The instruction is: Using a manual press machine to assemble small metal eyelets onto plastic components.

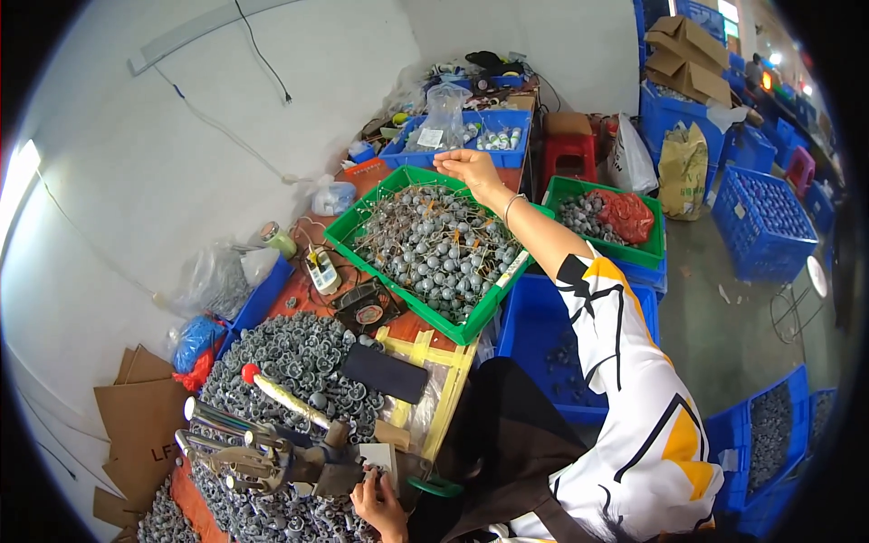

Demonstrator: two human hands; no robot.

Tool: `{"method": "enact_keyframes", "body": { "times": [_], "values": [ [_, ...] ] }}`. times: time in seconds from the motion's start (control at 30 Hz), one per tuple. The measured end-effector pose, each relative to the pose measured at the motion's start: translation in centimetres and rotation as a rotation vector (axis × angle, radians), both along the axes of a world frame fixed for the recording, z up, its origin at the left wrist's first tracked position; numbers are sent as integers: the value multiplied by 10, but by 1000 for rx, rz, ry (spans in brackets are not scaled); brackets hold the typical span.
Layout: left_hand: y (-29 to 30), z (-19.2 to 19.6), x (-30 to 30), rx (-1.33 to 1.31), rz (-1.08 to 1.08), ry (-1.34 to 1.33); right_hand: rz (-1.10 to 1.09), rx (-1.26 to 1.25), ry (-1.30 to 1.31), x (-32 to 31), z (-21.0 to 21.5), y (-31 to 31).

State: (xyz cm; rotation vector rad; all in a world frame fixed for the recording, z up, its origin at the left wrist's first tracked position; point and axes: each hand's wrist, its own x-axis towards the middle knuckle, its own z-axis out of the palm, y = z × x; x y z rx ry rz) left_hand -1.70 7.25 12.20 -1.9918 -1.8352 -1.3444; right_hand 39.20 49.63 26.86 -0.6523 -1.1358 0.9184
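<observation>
My left hand (380, 509) is at the working end of a hand press (272, 462) at the bench's near edge. Its fingers are closed together at the press's pale block (378, 458); whatever they pinch is too small to make out. The press has a yellow-wrapped lever (291, 400) with a red ball knob (251, 372). My right hand (469, 170) is raised over the far rim of a green tray (339, 237), fingertips pinched together; I cannot make out what is in them. Round grey parts with thin wire-like stems (439, 249) fill the tray.
Loose grey plastic parts (281, 362) are heaped around the press. A black phone (385, 373) lies on the heap's right side, below a small fan (367, 308) and a power strip (322, 271). Blue bins (525, 317) stand right of the bench; a red stool (570, 156) is farther back.
</observation>
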Motion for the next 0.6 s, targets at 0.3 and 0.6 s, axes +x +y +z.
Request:
{"method": "enact_keyframes", "body": {
  "times": [0.3, 0.6],
  "values": [
    [-11, 3, -2, -258, -7, -70, 392, 82, 299, -9, 38, -27],
    [-17, -13, -7, -206, 6, 2, 263, 48, -35, -4, 29, -43]
  ]
}}
